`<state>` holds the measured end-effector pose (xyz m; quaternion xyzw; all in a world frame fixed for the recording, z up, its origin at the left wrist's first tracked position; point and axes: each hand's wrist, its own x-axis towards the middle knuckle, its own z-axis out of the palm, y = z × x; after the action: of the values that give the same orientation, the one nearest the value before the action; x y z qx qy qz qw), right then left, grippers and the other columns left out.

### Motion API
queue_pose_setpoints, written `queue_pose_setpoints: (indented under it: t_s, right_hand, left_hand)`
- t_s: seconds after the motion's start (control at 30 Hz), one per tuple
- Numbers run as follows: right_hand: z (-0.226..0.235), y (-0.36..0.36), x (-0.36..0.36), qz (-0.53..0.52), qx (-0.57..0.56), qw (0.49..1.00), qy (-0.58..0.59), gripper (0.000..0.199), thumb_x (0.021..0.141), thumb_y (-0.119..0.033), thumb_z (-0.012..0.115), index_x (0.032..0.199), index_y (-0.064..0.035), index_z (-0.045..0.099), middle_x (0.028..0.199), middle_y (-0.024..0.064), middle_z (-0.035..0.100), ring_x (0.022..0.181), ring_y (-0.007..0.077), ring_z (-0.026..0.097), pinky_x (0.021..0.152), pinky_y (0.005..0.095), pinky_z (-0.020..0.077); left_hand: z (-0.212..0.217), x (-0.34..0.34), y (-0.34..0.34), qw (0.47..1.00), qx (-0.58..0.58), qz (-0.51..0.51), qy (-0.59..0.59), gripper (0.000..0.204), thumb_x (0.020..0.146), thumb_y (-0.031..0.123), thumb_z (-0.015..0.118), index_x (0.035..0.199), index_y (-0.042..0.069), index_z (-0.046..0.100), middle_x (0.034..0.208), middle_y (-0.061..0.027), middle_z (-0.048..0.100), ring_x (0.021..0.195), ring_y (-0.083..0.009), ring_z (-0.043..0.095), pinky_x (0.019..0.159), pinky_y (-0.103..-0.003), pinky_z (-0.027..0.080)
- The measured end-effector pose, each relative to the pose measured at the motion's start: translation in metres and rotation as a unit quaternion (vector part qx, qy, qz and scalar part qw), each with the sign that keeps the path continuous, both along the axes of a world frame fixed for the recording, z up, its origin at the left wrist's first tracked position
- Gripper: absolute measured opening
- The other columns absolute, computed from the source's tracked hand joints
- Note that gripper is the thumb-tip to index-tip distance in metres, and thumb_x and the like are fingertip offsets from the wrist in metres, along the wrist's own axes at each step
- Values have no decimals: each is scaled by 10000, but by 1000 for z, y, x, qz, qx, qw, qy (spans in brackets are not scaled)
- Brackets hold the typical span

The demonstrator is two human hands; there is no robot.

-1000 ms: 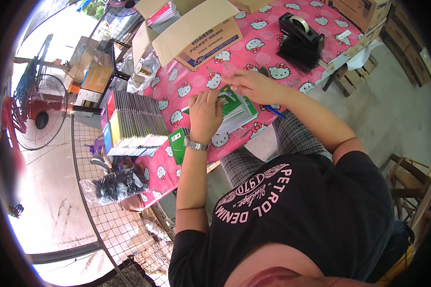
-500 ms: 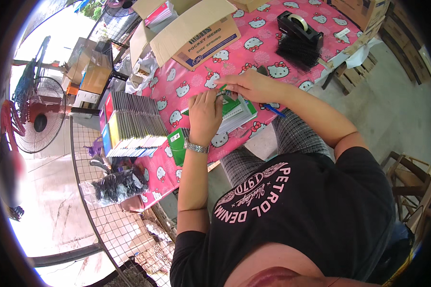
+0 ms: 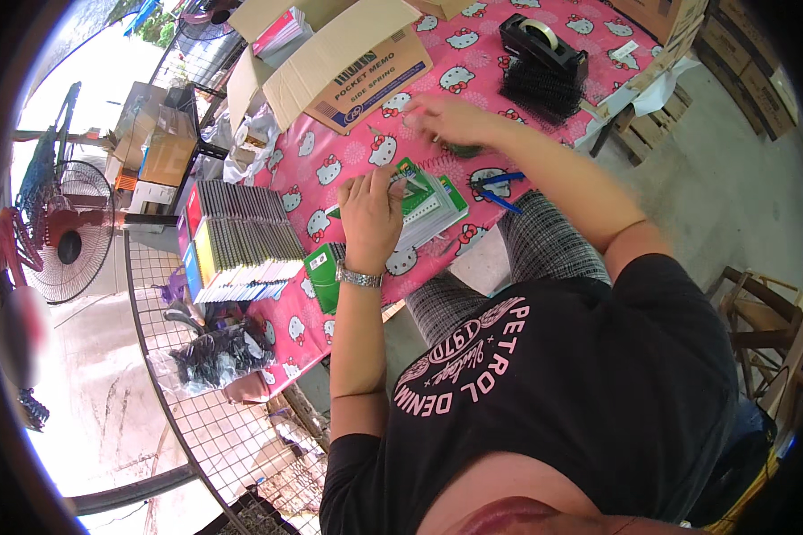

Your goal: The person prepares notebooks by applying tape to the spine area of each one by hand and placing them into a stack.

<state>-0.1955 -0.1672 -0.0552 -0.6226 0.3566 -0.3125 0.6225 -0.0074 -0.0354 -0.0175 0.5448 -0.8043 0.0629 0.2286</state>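
The person's left hand (image 3: 372,217) clasps the left side of the green notebook (image 3: 424,189), over the pink tablecloth (image 3: 352,147); a slack grip might let pages shift. Right of the notebook, blue-handled pliers (image 3: 498,190) lie near the table's edge, where a forearm could knock them off. Beyond the notebook's far edge, a thin coil (image 3: 433,163) could snag or bend if tugged askew. Past that hovers the right hand (image 3: 451,122), fingers loosely bent; whether it pinches anything cannot be told.
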Motion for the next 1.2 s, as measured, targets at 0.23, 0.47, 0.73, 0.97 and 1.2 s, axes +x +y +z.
queue_pose_setpoints:
  t_s: [0.23,0.47,0.73,0.97,1.2]
  right_hand:
    - [-140,-25,-26,-61,-389,791,469,545,808,-399,686,1188,-22,583,1071,189,639,1069,334,619,949,443,472]
    - [31,-12,-24,320,98,926,-171,456,792,-289,684,1182,-54,651,1032,25,661,989,138,596,899,306,448]
    - [43,-9,-20,323,-16,941,-99,505,808,-259,659,1258,-36,612,1117,50,623,1021,144,584,934,274,426]
    - [55,-13,-9,316,-240,907,139,580,760,-228,657,1270,36,566,1219,97,607,1112,171,578,1001,307,415]
    - [46,-21,-3,332,-87,939,-30,497,752,-205,693,1203,-10,623,1138,76,632,1060,168,588,954,304,436]
  left_hand:
    - [-2,-15,13,984,-90,120,-91,243,869,238,666,1067,109,607,1093,-76,605,1126,-319,506,1036,-477,336]
    - [-10,-4,3,996,-44,67,40,325,776,260,768,986,61,619,921,-109,571,925,-321,516,823,-428,402]
    - [-6,-4,-6,996,-43,31,78,383,719,256,817,938,32,597,897,-119,569,899,-326,517,788,-438,419]
    - [-3,-4,-9,995,-22,32,91,412,713,231,824,953,20,565,917,-132,575,910,-339,514,793,-436,426]
    - [-4,0,-6,991,7,48,123,393,718,203,819,979,30,583,950,-132,595,929,-327,530,817,-425,434]
